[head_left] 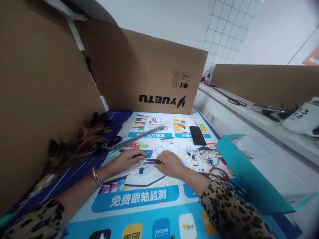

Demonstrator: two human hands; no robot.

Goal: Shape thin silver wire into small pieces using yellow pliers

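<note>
Over a printed tabletop sheet (112, 215), a person in leopard-print sleeves works with both hands close together. The right hand (170, 164) has its fingers wrapped around yellow-handled pliers (150, 161), their nose pointing toward the left hand (131, 157), whose fingertips pinch a fine wire-like strand (142, 162); whether the pliers touch it is too small to tell. Beyond the hands lies a slanting bundle of thin wires (143, 135), with a black smartphone (198, 135) to its right. Nearer the right forearm sit a clear round dish (209, 157) and a red-handled tool (219, 173), beside an open teal box (249, 176).
</note>
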